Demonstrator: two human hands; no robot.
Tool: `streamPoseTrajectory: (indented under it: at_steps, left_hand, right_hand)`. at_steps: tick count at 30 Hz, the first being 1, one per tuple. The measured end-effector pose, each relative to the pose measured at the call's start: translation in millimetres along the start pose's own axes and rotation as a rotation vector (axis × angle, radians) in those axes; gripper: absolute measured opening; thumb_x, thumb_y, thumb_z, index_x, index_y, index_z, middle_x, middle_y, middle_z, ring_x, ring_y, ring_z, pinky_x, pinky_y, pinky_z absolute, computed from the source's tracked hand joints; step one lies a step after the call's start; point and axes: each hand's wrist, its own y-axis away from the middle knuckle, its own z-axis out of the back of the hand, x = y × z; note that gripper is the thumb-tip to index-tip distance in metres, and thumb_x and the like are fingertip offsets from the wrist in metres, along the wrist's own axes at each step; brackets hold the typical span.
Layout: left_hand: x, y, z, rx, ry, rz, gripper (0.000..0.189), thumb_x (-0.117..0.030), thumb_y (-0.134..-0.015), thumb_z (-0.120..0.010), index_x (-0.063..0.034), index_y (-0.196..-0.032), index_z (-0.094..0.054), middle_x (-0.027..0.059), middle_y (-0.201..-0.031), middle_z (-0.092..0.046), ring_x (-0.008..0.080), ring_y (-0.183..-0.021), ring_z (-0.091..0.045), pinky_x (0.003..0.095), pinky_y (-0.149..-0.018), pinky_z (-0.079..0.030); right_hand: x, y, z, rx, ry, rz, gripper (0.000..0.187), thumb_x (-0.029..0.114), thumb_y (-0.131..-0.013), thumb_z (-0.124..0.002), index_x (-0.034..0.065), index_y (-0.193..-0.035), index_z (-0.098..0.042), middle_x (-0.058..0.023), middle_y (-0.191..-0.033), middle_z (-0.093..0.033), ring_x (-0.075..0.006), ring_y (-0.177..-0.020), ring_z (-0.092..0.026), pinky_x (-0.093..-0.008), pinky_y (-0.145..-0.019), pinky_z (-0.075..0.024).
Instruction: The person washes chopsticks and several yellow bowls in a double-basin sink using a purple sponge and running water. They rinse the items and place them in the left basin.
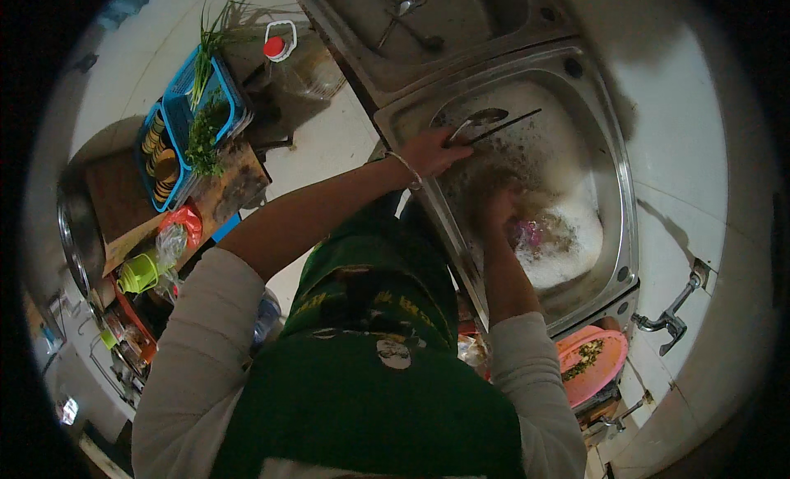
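My left hand (435, 152) grips a metal spoon (489, 116) and a thin dark stick (507, 126), perhaps a chopstick, over the near side of a stainless steel sink basin (608, 170). Murky water with white suds (571, 250) stands in the basin. Low in that basin, my right hand (498, 207) is blurred by motion, and its fingers are partly hidden. Whether it holds anything cannot be made out. Beside it a small purple-pink thing (529, 232) shows through the foam, its kind unclear.
A second basin (457, 22) holds utensils, including a ladle (430, 42). A wall tap (666, 321) and a pink plate (595, 380) with chopped greens are at right. Left are blue baskets (180, 87) with vegetables and a red-capped plastic jug (302, 65).
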Motion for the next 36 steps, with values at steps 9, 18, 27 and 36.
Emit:
streamPoseTrajectory:
  at_steps: [9,18,27,36]
  left_hand:
    - [-3.1,0.1,-3.2,-0.034,0.057,-0.004,0.038,-0.031,-0.074,-0.058,-0.0009,-0.096,-0.054,0.0087,-0.073,-0.058,0.0159,-0.064,-0.052,0.0291,-0.061,-0.042]
    - [-9.0,-5.4,-36.1,-0.070,-0.027,0.043,0.038,-0.033,-0.078,-0.050,-0.0010,-0.097,-0.048,0.0190,-0.083,-0.056,0.0325,-0.079,-0.054,0.0397,-0.068,-0.041]
    - [7.9,-17.0,-125.3,-0.070,-0.038,0.115,0.029,-0.025,-0.080,-0.049,0.0004,-0.093,-0.044,0.0220,-0.089,-0.052,0.0361,-0.085,-0.051,0.0413,-0.073,-0.040]
    - [21.1,-49.5,-125.9,-0.010,-0.238,0.156,0.033,-0.019,-0.078,-0.051,-0.0023,-0.106,-0.044,0.0218,-0.099,-0.053,0.0356,-0.092,-0.051,0.0385,-0.077,-0.041]
  right_hand:
    - [2.8,6.1,-26.4,-0.134,0.042,-0.046,0.030,0.024,-0.077,-0.047,0.0030,-0.099,-0.054,-0.0149,-0.098,-0.054,-0.0246,-0.085,-0.054,-0.0362,-0.071,-0.0436]
    - [-54.0,32.6,-2.9,-0.087,-1.859,-0.812,0.028,0.013,-0.073,-0.052,0.0007,-0.097,-0.053,-0.0099,-0.083,-0.058,-0.0234,-0.067,-0.056,-0.0333,-0.059,-0.0457]
    - [-15.4,63.8,38.7,-0.057,-2.560,-0.377,0.041,0.009,-0.080,-0.046,0.0053,-0.118,-0.035,-0.0081,-0.108,-0.047,-0.0204,-0.093,-0.049,-0.0340,-0.076,-0.0425]
    - [4.4,25.8,24.0,-0.206,-2.443,-0.510,0.027,0.029,-0.081,-0.042,0.0086,-0.097,-0.049,-0.0074,-0.092,-0.053,-0.0221,-0.087,-0.050,-0.0359,-0.073,-0.0432]
